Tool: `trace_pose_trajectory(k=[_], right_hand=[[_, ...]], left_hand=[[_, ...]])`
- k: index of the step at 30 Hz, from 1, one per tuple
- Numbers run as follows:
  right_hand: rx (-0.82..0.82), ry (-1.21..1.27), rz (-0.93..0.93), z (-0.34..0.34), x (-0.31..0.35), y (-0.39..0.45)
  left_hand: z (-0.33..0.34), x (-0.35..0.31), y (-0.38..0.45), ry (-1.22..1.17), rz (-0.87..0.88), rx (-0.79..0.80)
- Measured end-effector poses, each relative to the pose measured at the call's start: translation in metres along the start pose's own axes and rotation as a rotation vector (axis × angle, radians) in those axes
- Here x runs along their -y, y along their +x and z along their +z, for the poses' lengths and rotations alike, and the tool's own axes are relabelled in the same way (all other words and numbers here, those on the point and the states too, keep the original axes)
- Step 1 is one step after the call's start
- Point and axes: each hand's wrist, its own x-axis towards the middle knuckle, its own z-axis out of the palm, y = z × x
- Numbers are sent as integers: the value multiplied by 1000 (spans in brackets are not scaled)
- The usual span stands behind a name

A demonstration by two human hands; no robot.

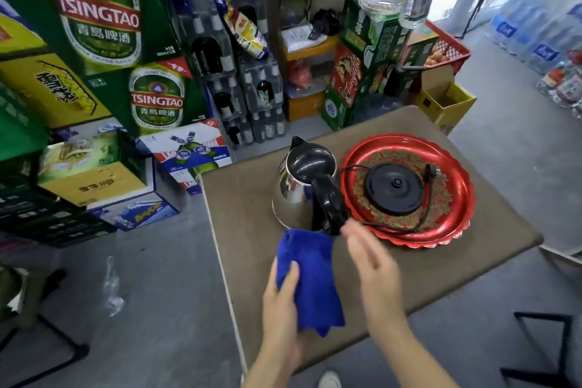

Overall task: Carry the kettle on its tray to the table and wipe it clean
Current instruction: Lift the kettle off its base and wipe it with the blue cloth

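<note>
Kettle is standing on the bench, just beyond both grips | left hand is pinching a blue cloth | right hand is hovering spread, fingertips near the kettle handle | red tray is carrying the black base, beyond the right grip.

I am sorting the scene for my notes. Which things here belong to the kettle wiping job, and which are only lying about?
Belongs to the job: kettle, blue cloth in the left hand, red tray, kettle base, table.

Lying about: beer cartons, red crate, water bottles.
</note>
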Motion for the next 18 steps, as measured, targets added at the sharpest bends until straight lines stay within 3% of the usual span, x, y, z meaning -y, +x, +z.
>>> trace_pose_trajectory(k=[2,5,10,13,16,18], right_hand=[[-50,-111,-33,0,3,30],[115,-148,-5,14,-7,56],[77,-31,-63,33,-4,80],[-21,108,-112,53,23,83],[-72,264,-138,69,55,70],[-94,399,-113,72,76,59]], left_hand=[[-16,-3,5,-97,-51,-72],[-36,-8,11,-178,-72,-184],[-39,-22,29,-186,65,-182],[-5,-46,38,70,390,-137],[36,-69,58,599,934,-53],[47,-75,78,963,1201,-57]])
